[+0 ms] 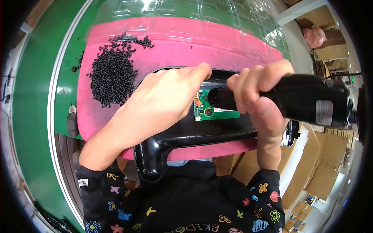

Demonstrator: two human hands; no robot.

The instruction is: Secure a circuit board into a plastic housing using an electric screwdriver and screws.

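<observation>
My right hand [264,87] is wrapped round a black electric screwdriver [307,99], which lies slantwise with its narrower front end over a green circuit board [206,116]. The board sits in a glossy black plastic housing [202,134]. Its tip is hidden from sight. My left hand [167,91] rests over the left part of the housing, beside the board, with its fingers curled under. Whatever those fingers pinch, if anything, is hidden beneath the hand.
A heap of small black screws [112,75] lies on the pink mat [182,46], left of the housing. Clear plastic trays [182,23] stand along the far side. A dark-handled tool [72,120] lies on the green table [64,93] at left. Cardboard boxes [318,171] stand at right.
</observation>
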